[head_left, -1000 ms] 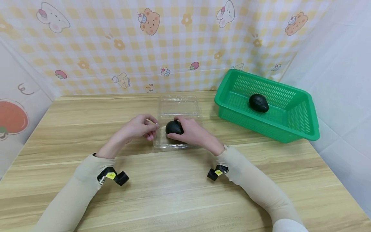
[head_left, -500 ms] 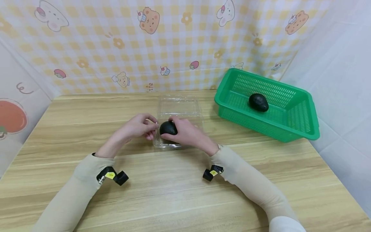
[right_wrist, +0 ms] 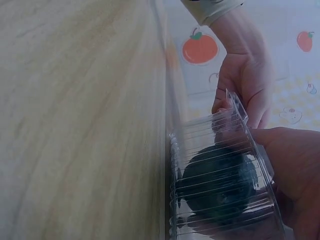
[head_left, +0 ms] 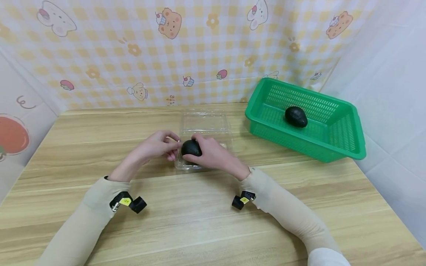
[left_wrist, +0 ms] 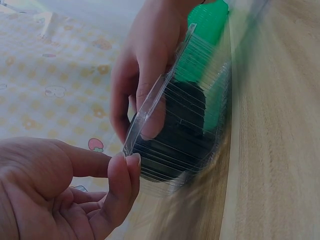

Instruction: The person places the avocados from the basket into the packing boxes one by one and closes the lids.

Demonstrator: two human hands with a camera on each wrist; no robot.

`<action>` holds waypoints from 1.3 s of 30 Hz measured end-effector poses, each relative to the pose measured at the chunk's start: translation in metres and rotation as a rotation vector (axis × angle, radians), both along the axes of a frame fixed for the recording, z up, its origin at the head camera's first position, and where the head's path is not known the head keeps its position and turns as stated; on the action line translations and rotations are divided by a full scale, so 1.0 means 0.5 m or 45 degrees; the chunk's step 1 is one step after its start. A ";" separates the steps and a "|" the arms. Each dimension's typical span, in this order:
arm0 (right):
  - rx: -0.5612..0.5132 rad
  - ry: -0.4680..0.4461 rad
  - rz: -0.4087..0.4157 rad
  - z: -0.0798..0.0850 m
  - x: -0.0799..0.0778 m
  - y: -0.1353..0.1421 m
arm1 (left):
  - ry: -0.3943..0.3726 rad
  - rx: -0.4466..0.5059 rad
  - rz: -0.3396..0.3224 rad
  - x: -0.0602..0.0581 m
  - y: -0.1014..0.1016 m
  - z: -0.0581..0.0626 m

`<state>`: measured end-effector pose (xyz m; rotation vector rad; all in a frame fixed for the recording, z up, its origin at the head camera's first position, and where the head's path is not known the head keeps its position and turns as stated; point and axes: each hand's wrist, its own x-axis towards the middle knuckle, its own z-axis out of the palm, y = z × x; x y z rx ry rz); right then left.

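Observation:
A clear plastic clamshell box (head_left: 205, 121) stands mid-table in the head view, its lid folded back toward the curtain. My left hand (head_left: 159, 145) pinches the left rim of the box between thumb and fingertips, which the left wrist view shows close up. Inside the left part of the box is a dark avocado (head_left: 191, 147). My right hand (head_left: 214, 154) grips it from the right, thumb at the front and fingers over the back. Through the ribbed wall, the avocado (right_wrist: 219, 182) appears low in the box in the right wrist view.
A green perforated basket (head_left: 286, 131) sits at the right back of the wooden table (head_left: 199, 221). Another dark avocado (head_left: 296, 116) lies in it. A checked curtain (head_left: 196, 55) hangs behind the table.
My right hand has moved left inside the box with the avocado, bringing it near the left wall. The left hand stays at the rim.

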<state>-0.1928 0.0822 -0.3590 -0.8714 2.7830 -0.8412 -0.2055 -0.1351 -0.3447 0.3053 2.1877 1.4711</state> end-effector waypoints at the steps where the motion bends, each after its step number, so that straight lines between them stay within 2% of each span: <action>1: 0.001 -0.002 0.001 0.000 0.001 0.000 | 0.001 0.000 0.000 0.000 0.000 0.000; 15: 0.015 -0.038 0.045 0.004 0.014 0.002 | 0.007 -0.022 -0.012 -0.001 -0.002 -0.001; 24: 0.057 0.025 0.071 0.005 0.015 0.002 | 0.000 -0.005 -0.003 -0.001 -0.001 -0.001; 39: 0.117 0.024 0.070 0.010 0.007 0.007 | -0.018 -0.002 0.003 0.001 0.000 0.000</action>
